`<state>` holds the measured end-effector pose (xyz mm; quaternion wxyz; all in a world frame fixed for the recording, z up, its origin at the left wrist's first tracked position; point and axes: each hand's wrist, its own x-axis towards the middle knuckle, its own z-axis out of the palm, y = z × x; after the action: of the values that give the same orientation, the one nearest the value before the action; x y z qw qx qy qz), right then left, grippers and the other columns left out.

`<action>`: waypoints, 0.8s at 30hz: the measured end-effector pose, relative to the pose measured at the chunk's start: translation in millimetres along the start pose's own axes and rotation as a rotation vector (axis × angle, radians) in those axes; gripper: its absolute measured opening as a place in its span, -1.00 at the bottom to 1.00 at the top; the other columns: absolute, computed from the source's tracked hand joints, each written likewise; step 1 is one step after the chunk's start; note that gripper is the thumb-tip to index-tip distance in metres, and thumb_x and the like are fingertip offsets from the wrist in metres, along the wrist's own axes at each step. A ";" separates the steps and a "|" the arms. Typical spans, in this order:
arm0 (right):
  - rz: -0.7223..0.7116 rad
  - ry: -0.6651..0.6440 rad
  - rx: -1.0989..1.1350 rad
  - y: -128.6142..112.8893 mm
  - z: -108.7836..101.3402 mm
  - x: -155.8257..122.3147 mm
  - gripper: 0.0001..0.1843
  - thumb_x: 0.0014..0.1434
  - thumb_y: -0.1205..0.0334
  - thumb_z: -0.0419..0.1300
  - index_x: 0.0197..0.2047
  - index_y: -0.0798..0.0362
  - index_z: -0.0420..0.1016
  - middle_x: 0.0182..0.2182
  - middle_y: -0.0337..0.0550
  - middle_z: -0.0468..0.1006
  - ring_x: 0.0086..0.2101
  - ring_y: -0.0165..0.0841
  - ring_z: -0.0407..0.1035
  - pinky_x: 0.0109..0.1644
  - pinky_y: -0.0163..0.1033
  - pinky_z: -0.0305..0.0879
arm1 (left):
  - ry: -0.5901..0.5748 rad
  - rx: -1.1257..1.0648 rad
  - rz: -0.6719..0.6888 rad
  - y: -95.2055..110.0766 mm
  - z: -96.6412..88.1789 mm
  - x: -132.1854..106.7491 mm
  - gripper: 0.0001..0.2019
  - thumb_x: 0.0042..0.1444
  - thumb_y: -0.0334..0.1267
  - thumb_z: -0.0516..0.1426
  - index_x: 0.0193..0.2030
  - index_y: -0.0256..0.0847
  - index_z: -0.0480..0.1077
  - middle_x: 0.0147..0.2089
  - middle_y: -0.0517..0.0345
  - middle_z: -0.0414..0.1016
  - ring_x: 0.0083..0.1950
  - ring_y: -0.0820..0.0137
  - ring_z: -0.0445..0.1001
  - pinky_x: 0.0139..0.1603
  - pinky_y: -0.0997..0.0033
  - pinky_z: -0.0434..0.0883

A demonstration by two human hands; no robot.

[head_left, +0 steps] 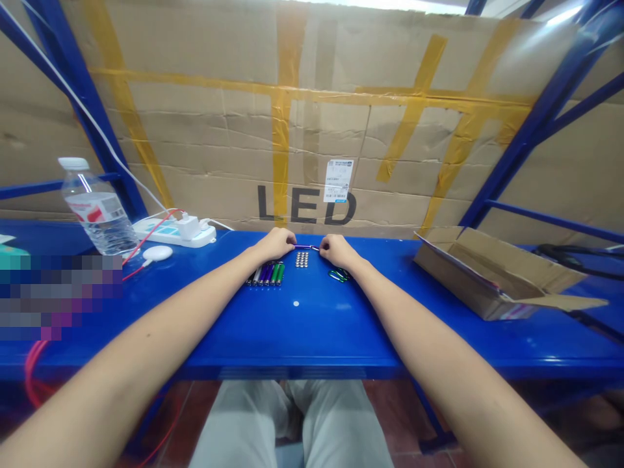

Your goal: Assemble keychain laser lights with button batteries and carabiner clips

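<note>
- Your left hand (277, 244) is pinched on one end of a slim purple rod (303, 247).
- Your right hand (337, 249) is pinched at its silvery other end.
- The rod lies level between your hands, just beyond the small silver discs (301, 260) set in rows on the table (312, 331).
- Beside your left forearm, dark, purple and green tubes (266, 274) line up.
- Green clips (338, 275) lie near your right wrist.
</note>
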<state>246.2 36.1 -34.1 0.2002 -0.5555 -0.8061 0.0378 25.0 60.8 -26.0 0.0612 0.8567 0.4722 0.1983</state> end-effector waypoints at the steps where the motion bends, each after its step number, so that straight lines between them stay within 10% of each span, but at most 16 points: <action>1: -0.003 -0.002 0.012 0.0 0.0 -0.1 -0.87 0.14 0.41 0.20 -0.31 0.13 0.59 -0.29 -0.06 0.65 -0.29 -0.35 0.46 -0.22 -0.36 0.24 | -0.001 -0.001 0.001 0.7 -0.6 -0.6 -0.80 0.14 -0.33 0.16 -0.15 -0.21 0.60 -0.11 0.03 0.65 -0.06 0.25 0.56 -0.01 0.34 0.42; 24: -0.057 0.032 -0.068 11.2 3.0 4.4 -0.74 0.16 0.48 0.14 -0.17 0.13 0.63 -0.14 -0.02 0.64 -0.14 -0.28 0.46 -0.06 -0.33 0.26 | -0.020 -0.022 -0.028 -5.8 -1.0 0.1 -0.78 0.10 -0.31 0.17 -0.13 -0.21 0.57 -0.10 0.02 0.64 -0.06 0.25 0.56 -0.02 0.32 0.43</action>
<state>253.6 44.8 -38.8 0.1952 -0.5395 -0.8191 -0.0042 20.0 64.0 -26.8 0.0780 0.8513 0.4811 0.1943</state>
